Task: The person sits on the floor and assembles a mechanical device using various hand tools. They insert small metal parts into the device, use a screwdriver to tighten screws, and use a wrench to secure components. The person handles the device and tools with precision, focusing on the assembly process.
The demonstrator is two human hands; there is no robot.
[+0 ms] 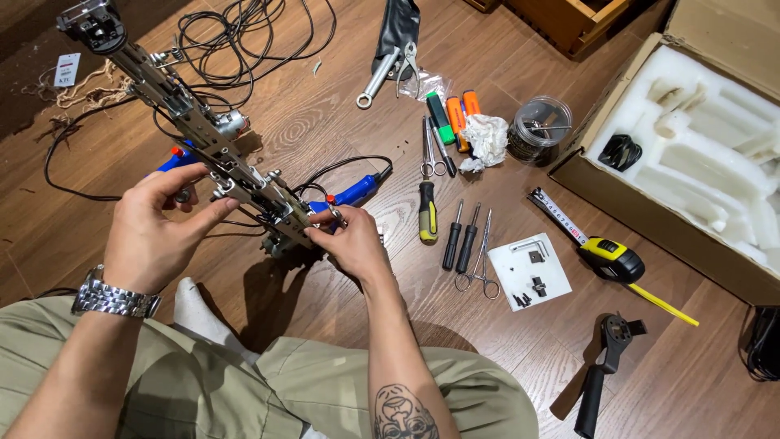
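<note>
The work in hand is assembly of a long metal frame assembly (191, 126), held tilted above the wooden floor (325, 122) in front of the seated person's knees. Its upper end carries a black head piece (93, 24); its lower end sits between the two hands.

The left hand (154, 236) steadies the frame from its left side, thumb and forefinger closed on the rail about midway along. The right hand (349, 240) is at the frame's lower end, its fingers (331, 218) pinched on a small metal part there; whether this is a screw, a nut or a fitting cannot be told.

Judged state of progress: the frame already carries several brackets, a small motor-like cylinder (231, 122) and black wiring (236, 32) trailing off behind it, so the main structure appears built. Fitting at the lower end appears unfinished.

To the right of the frame, a yellow-handled screwdriver (427, 213), two black drivers (460, 237), forceps (483, 260) and scissors (432, 150) lie unused on the floor. Further right, a white sheet (532, 272) holds loose black screws and a hex key, which suggests fasteners remain to be installed. A tape measure (609, 256) lies beyond it, and a cardboard box with white foam insert (707, 138) stands open at the far right, its recesses mostly vacant.
</note>
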